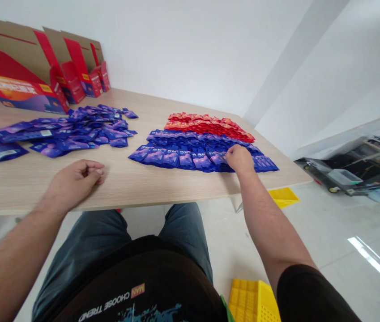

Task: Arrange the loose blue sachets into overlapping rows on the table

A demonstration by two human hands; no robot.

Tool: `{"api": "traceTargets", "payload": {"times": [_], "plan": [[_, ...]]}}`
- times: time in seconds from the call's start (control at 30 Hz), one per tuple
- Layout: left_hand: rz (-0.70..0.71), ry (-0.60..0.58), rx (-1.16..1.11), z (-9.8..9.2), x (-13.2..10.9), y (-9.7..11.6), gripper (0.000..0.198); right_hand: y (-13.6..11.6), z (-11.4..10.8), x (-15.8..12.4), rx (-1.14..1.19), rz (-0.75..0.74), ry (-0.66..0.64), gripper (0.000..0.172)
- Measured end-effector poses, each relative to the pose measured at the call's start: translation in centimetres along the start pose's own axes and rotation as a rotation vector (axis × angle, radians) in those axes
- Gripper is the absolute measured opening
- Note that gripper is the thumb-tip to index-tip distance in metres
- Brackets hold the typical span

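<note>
My right hand point(239, 158) is over the front row of overlapping blue packets point(178, 157), its fingers pinched together against them. Whatever lies between those fingertips is hidden. Behind this row are more blue packets, then rows of red packets point(206, 125). Near the table's front edge rests my left hand point(75, 181), fingers curled in towards the thumb with nothing seen in them. Beyond it, a loose heap of blue-purple packets point(75, 129) spreads over the left of the table, apart from the hand.
Open red and blue cardboard boxes point(25, 91) stand at the back left of the wooden table point(149, 185), before a white wall. A yellow crate point(243, 299) sits on the floor below right, with another yellow object point(283, 197) by the table. A blurred cart point(330, 176) is farther right.
</note>
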State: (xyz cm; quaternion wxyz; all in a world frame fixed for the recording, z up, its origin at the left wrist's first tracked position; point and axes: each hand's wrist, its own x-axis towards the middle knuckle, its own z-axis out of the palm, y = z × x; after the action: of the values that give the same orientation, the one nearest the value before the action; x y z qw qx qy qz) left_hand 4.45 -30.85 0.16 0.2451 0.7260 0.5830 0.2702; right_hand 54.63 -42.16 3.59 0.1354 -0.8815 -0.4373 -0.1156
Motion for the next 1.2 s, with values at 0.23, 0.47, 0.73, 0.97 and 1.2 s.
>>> {"api": "traceTargets", "payload": {"times": [0.23,0.47,0.73,0.97,1.2], "plan": [[-0.046,0.008,0.011,0.6,0.0,0.2,0.034,-0.9,2.1,-7.1,0.410,-0.147,0.236,0.023],[0.036,0.041,-0.063,1.5,-0.3,-0.8,0.028,-3.0,6.2,-12.0,0.486,-0.189,0.101,0.030],[0.119,0.094,0.107,0.4,1.8,-3.0,0.029,-3.0,6.8,-12.1,0.361,-0.183,0.088,0.032],[0.222,0.183,0.454,-3.3,6.8,-6.1,0.037,-3.2,6.9,-12.4,0.337,-0.205,0.101,0.032],[0.240,0.115,0.639,-3.4,11.0,-7.2,0.057,-3.2,6.9,-12.4,0.322,-0.217,0.127,0.032]]}}
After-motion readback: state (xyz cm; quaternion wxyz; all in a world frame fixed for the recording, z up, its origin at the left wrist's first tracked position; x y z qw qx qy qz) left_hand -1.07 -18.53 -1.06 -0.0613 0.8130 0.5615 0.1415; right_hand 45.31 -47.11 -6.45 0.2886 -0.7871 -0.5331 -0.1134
